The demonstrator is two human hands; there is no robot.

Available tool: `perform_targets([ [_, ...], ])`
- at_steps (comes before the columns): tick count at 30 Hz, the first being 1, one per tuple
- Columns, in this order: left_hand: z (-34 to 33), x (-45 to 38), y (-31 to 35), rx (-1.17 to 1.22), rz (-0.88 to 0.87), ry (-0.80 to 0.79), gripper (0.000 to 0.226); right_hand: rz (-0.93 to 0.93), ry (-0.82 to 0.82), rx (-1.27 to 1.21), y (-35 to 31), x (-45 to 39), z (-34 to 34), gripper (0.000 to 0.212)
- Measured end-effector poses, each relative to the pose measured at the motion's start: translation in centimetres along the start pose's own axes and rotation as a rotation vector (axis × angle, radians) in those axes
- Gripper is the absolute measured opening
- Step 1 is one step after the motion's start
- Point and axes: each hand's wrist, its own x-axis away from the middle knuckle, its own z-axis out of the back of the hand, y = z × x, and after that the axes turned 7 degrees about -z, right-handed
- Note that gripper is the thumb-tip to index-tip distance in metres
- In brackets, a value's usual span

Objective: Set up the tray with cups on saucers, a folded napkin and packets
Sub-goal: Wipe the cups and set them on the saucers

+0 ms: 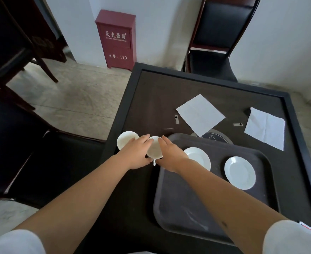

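A dark grey tray (197, 208) lies on the black table with two white saucers on it, one at its far left (199, 156) and one at its far right (240, 173). Just left of the tray, both hands hold a white cup (154, 148) between them: my left hand (137, 153) grips its left side, my right hand (169, 154) its right side. The cup's handle points toward me. A second white cup (126, 139) stands behind my left hand. Two white napkins lie unfolded farther back, one in the middle (200, 114) and one at the right (265, 128).
The table (151, 99) has a raised black rim. A round control panel (215, 137) sits in its middle, partly under the tray. A red-and-white packet (306, 226) peeks out at the near right edge. Black chairs stand behind (217, 33) and to the left (22, 143).
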Motion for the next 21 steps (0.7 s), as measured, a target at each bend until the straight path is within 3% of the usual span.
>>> perform_targets([
  [12,-1.0,-1.4,-0.7,0.112,0.043,-0.046,0.075,0.005,-0.053,-0.171,0.8,-1.8,0.7,0.092],
  [21,-0.3,0.3,1.3,0.071,-0.026,0.12,0.071,0.0,0.075,-0.309,1.1,0.2,-0.2,0.086],
])
